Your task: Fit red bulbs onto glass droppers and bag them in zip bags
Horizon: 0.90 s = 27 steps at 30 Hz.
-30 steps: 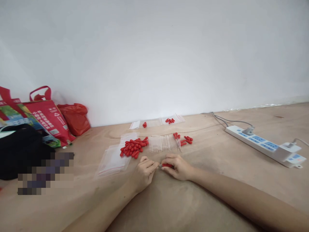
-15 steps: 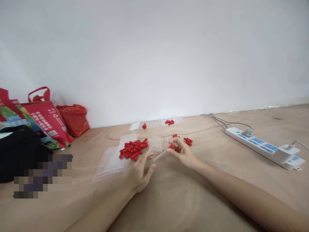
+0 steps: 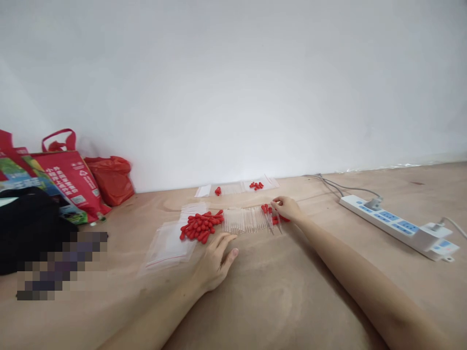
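Tubes [image 3: 251, 219] slim and clear, bulbs [image 3: 199, 225] red.

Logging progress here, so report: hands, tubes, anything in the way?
Left hand open by the clear tubes. Right hand at their right end, grip unclear. Red bulb heap left of tubes. Power strip off right, not in the way.

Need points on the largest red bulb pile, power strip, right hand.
Largest red bulb pile [image 3: 199, 226]: head view, middle of the heap.
Power strip [image 3: 396, 221]: head view, top face, mid-length.
Right hand [image 3: 288, 208]: head view, back of hand.
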### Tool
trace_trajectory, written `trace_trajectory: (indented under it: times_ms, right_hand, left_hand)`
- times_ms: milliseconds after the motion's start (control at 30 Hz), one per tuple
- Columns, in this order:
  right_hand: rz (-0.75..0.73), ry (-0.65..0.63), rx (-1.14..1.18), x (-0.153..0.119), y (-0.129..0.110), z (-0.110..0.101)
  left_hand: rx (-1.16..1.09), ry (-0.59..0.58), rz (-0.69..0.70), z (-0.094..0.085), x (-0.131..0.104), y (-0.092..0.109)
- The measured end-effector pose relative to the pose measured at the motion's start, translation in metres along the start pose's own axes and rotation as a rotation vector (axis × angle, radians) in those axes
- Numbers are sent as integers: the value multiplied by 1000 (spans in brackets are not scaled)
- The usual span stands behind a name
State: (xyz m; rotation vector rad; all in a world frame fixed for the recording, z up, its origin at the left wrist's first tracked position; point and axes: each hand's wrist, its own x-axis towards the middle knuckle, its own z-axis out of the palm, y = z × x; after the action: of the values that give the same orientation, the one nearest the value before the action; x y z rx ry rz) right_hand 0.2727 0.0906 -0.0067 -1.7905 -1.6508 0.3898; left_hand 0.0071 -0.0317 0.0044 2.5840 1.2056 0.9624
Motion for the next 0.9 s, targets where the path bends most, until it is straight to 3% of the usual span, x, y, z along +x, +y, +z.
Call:
trace_trajectory:
  times_ms: [233,433,700,900]
  right_hand:
    - [-75,43,-167,-9,0,-16]
    - [-438,-239,-101,-31,5,-31]
    - [-526,-223,-295,-33,2,-26]
    - [-540,-156,-458,-34,-5,-45]
  left_hand:
    - [-6,-12,6,1,0,-2]
    - [0,-29,33,2,0,-2]
    - [3,-47,42,3,-1,-2]
    - [1,-60,52,3,0,0]
